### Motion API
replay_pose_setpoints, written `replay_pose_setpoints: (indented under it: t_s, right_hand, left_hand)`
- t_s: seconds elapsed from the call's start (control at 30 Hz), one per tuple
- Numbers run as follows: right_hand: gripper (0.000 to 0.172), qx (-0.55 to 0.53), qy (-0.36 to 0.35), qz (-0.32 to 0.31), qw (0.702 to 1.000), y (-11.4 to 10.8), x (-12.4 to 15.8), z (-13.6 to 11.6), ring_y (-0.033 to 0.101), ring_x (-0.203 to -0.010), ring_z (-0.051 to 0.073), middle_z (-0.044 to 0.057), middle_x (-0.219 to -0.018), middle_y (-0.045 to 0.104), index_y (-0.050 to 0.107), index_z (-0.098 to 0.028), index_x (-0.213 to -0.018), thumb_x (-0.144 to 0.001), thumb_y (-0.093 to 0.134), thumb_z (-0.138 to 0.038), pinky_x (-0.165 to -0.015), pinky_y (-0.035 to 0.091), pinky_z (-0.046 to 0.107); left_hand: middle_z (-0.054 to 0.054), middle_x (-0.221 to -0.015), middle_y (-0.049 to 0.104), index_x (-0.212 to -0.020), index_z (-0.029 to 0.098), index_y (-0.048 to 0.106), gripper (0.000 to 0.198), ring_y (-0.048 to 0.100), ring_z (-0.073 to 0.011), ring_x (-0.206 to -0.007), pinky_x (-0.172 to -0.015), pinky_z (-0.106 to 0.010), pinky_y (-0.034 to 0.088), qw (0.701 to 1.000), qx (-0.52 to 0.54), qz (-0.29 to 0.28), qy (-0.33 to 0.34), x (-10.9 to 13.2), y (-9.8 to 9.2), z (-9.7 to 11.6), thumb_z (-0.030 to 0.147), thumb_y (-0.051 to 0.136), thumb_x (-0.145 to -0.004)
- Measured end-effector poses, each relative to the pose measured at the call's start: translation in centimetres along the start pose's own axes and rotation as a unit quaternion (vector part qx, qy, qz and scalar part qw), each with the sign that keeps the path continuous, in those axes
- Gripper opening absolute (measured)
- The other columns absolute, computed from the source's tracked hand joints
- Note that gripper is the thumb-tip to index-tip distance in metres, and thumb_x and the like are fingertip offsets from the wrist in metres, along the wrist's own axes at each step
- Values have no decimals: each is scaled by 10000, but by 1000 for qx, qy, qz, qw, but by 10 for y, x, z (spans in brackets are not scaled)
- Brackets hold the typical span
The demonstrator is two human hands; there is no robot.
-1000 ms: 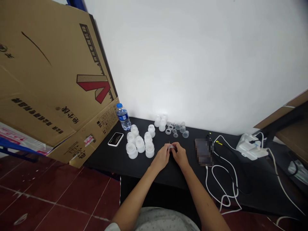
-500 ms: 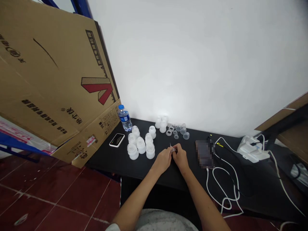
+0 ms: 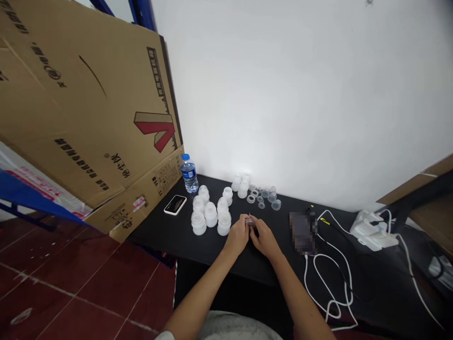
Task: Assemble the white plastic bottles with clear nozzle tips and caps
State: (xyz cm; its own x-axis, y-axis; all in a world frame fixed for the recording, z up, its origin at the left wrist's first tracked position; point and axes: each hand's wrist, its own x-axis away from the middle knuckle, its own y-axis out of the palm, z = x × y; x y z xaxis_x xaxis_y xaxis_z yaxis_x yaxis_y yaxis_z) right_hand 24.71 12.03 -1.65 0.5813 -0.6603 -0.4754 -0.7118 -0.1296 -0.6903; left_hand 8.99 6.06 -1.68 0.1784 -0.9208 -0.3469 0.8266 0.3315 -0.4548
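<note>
My left hand and my right hand meet over the front part of the black table. Between their closed fingertips is a small translucent round piece, partly covered by the fingers, so its exact kind is unclear. Left of my hands stand several small white bottles with translucent tops. Beyond my fingers lie several clear rings and small clear dome-shaped caps. More white bottles stand by the wall behind them.
A water bottle with a blue cap and a white-framed device are at the left, beside a large cardboard box. To the right lie a blurred dark phone-like device, looping white cables and a white power strip.
The view has shifted slightly, moving the scene a little rightward. My fingers have changed position around the small translucent piece, which both hands still hold; the bottles and rings stay put.
</note>
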Motion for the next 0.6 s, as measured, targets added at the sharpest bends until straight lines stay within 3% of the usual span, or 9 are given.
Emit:
replay_pose_setpoints:
  t_s: [0.1, 0.23, 0.3, 0.43, 0.6]
  right_hand:
    - [364, -19, 25, 12, 999, -6, -3, -1, 727, -1060, 281, 122, -1169, 758, 650, -237, -1400, -1104, 457, -325, -971, 593, 442]
    - [369, -19, 109, 126, 986, -14, -25, -1, 728, -1034, 288, 142, -1149, 766, 695, -207, -1280, -1123, 431, -413, -955, 589, 444]
    - [369, -1, 96, 136, 986, -16, -44, -5, 715, -1021, 291, 161, -1183, 750, 686, -194, -1304, -1110, 470, -423, -937, 592, 446]
    - [402, 33, -15, 13, 999, -16, -88, -23, 643, -1228, 315, 151, -1301, 700, 630, -235, -1447, -1092, 445, -276, -1082, 536, 497]
    - [535, 90, -47, -82, 991, -5, -133, -33, 628, -1213, 321, 137, -1311, 672, 495, -273, -1592, -1060, 481, -221, -1102, 513, 537]
  left_hand:
    - [-72, -1011, 746, -1214, 240, 517, 183, 753, -244, -904, -791, -358, 574, 1000, -4, 5, 13, 0, 2, 0, 176, 407, -1083]
    - [-58, -985, 735, -1147, 241, 513, 194, 747, -252, -906, -816, -366, 580, 998, -32, -5, 45, -1, 7, 0, 118, 486, -1001]
    - [-49, -961, 723, -1097, 242, 518, 195, 740, -254, -901, -828, -370, 581, 997, -45, -17, 60, 0, 9, -1, 99, 514, -966]
    - [-81, -1030, 723, -1153, 219, 526, 266, 738, -276, -947, -843, -390, 584, 997, -19, -33, 69, 0, 8, -2, 68, 511, -934]
    - [-57, -1083, 719, -1239, 245, 532, 368, 734, -254, -941, -843, -366, 574, 996, 43, -55, 55, 0, 0, 4, 44, 475, -936]
